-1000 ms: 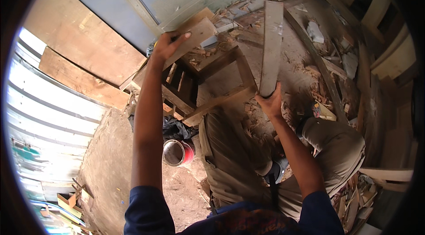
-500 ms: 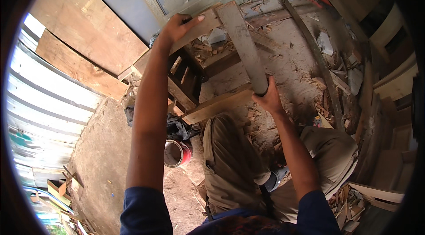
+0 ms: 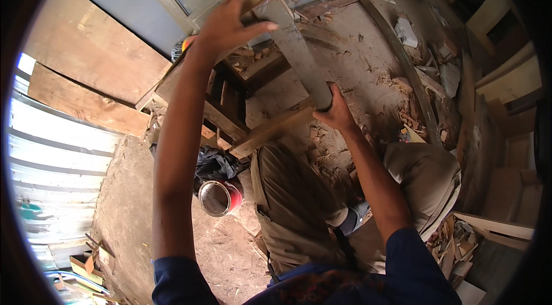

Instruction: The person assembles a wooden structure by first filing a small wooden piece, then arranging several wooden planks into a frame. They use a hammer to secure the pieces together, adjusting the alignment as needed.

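A flat grey board (image 3: pixel 296 46) lies slanting across a wooden frame (image 3: pixel 273 131) in front of me. My right hand (image 3: pixel 336 112) is closed around the board's near end, beside the frame's near rail. Close to the board's far end, my left hand (image 3: pixel 227 26) is raised with its fingers spread and nothing in it. Its thumb comes near the board's edge; whether it touches I cannot tell. My left hand and forearm hide part of the frame's far left side.
A red tin (image 3: pixel 236 197) stands by my knee, next to black plastic sheeting (image 3: pixel 211 164). A long dark strip of wood (image 3: pixel 397 58) lies on the littered floor to the right. Plywood sheets (image 3: pixel 98 35) lean at the left; wooden pieces (image 3: pixel 512 83) stand far right.
My left hand has come off the frame's far rail and its fingers have spread. My right hand keeps its hold on the board. The whole view has shifted slightly.
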A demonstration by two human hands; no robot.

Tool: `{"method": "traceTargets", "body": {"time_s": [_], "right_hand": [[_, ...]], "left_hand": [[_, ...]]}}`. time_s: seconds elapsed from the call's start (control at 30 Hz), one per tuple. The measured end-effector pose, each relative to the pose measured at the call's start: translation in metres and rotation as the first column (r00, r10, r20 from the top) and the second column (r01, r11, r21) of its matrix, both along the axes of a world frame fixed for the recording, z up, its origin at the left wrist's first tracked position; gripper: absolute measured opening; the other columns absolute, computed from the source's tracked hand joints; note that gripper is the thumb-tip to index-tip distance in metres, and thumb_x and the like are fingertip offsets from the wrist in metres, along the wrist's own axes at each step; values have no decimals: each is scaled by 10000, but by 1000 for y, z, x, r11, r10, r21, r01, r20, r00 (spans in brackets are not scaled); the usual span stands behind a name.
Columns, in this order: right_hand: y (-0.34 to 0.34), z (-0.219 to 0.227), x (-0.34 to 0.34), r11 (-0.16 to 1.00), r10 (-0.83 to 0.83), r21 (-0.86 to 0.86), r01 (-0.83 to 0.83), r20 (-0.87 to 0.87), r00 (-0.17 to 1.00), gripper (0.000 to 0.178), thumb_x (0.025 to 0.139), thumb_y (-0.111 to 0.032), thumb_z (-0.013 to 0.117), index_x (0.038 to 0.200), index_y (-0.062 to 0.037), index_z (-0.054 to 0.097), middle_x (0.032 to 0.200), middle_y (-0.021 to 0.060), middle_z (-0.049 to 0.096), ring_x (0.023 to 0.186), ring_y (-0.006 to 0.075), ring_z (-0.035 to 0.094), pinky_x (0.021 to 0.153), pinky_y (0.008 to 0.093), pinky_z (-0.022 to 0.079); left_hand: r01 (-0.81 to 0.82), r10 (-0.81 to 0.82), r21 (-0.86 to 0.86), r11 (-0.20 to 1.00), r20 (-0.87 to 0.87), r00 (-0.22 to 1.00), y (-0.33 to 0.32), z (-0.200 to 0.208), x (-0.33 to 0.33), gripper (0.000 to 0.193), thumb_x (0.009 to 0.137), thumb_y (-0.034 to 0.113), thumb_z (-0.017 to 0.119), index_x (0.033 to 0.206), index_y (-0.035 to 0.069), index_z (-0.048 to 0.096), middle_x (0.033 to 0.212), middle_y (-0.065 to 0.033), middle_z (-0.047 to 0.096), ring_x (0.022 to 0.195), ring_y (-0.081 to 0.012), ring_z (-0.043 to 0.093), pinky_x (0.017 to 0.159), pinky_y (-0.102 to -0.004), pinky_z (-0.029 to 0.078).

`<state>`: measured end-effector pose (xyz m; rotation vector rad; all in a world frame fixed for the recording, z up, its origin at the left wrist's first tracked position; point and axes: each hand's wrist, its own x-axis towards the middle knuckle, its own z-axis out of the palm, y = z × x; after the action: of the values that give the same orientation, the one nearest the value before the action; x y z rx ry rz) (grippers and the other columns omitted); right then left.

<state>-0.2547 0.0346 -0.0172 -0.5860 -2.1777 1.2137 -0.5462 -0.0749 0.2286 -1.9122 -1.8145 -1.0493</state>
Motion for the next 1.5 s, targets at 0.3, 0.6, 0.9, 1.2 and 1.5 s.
{"method": "traceTargets", "body": {"time_s": [0.3, 0.6, 0.9, 1.2, 1.5], "right_hand": [[-12, 43, -14, 999, -34, 2, 34, 21, 999, 748, 873, -346, 798, 1415, -22, 397, 1390, 215, 449, 1286, 308, 467, 1072, 442, 390], [-38, -99, -10, 801, -462, -503, 326, -173, 870, 600, 1071, -548, 397, 1305, 1, 454, 1198, 165, 498, 1108, 270, 511, 1026, 389, 402], [-77, 20, -111, 801, -252, -595, -67, -437, 863, 758, 1041, -590, 450, 1511, -1, 365, 1401, 185, 515, 1308, 257, 499, 1087, 388, 394], [-44, 33, -115, 772, -105, -631, -75, -244, 964, 723, 1017, -631, 455, 1322, 17, 553, 1258, 168, 612, 1217, 254, 562, 1058, 361, 401], [-53, -11, -124, 879, -217, -464, 111, -182, 959, 706, 1007, -619, 478, 1337, 1, 548, 1299, 213, 613, 1268, 337, 563, 1077, 418, 407]], "left_hand": [[53, 2, -191, 980, 276, 961, 16, -11, -33, 697, 903, 416, 763, 1437, 34, 530, 1127, -202, 704, 979, -219, 684, 881, -368, 534], [3, 14, -57, 998, 294, 956, -11, -4, -116, 458, 1006, 217, 619, 1369, -53, 549, 1273, -152, 637, 1177, -214, 573, 1036, -354, 438], [-321, 295, 78, 944, 238, 925, -119, -19, -140, 441, 1065, 295, 533, 1302, -74, 583, 1216, -167, 662, 1127, -243, 600, 997, -383, 463], [-423, 344, 177, 889, 353, 870, -170, -40, -98, 400, 1027, 203, 588, 1312, -77, 573, 1199, -150, 666, 1100, -228, 613, 977, -365, 481], [-301, 227, 136, 944, 394, 891, -162, -44, -82, 541, 992, 225, 619, 1420, -75, 480, 1322, -173, 599, 1203, -245, 569, 1045, -368, 435]]}}
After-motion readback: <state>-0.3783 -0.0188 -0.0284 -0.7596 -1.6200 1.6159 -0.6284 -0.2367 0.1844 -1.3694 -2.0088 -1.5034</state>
